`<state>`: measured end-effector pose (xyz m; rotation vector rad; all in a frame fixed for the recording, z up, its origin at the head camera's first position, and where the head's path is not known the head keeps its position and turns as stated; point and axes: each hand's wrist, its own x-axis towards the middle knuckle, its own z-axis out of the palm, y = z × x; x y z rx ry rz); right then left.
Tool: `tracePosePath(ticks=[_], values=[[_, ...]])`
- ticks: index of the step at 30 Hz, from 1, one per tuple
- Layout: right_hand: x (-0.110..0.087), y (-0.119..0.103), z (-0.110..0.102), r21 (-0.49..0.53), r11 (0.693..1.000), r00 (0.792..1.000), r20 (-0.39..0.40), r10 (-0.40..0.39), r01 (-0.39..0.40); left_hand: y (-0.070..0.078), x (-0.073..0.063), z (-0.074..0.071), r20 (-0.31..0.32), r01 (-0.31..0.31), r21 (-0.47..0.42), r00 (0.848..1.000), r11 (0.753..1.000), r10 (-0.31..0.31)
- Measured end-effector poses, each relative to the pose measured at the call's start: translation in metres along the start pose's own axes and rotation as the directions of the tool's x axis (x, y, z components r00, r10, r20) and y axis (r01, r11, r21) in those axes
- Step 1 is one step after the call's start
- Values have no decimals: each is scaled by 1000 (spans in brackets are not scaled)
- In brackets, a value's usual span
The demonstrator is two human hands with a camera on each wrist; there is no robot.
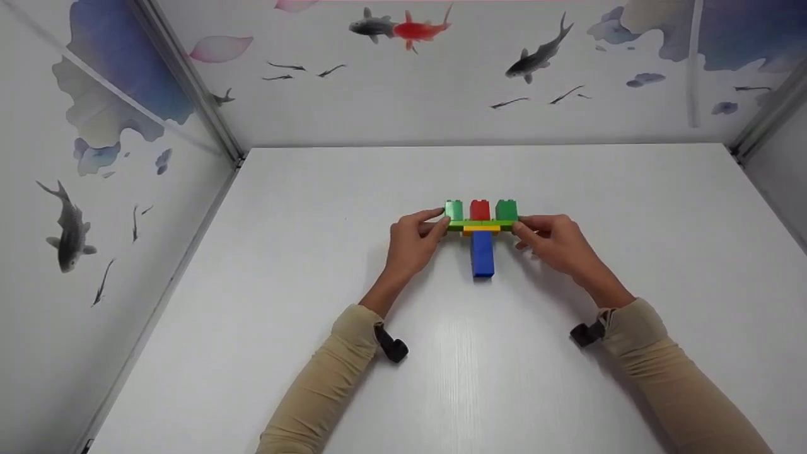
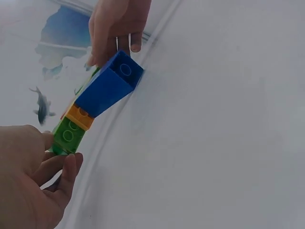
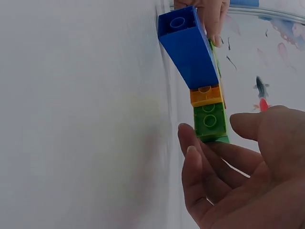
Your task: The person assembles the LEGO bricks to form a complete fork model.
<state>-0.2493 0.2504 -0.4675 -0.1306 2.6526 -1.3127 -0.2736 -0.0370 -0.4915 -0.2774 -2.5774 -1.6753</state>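
Both hands hold a T-shaped build of toy building bricks above or on the table; contact is hard to tell. Its stem is a blue brick column (image 1: 483, 253), whose hollow underside (image 2: 125, 70) shows in both wrist views. A yellow brick (image 1: 481, 232) joins the stem to a lime green crossbar (image 1: 463, 225). Along the bar stand a light green brick (image 1: 453, 210), a red brick (image 1: 480, 210) and a darker green brick (image 1: 506, 210). My left hand (image 1: 413, 243) pinches the left end. At the right end, my right hand (image 1: 558, 239) has thumb and fingers around the bar.
The white table (image 1: 284, 315) spreads around the build. White panels printed with fish (image 1: 536, 57) rise at the back and left. Dark wrist devices (image 1: 394, 347) protrude from both sleeves.
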Motion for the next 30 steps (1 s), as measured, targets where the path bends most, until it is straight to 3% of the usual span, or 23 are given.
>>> tracePosePath(ticks=[7, 17, 27, 30], values=[[5, -1, 1, -67, 998, 998, 67, 13, -9, -2, 8, 1, 13, 12, 101, 1000, 995, -14], [12, -2, 5, -61, 996, 992, 109, 65, -59, -1, 13, 0, 32, 67, 150, 997, 986, -72], [11, -4, 2, -49, 995, 991, 100, 87, -82, 3, 11, -3, 38, 54, 186, 997, 981, -62], [9, -6, -7, -67, 995, 997, 20, 71, -69, 7, 12, -7, 14, 45, 218, 999, 975, -49]])
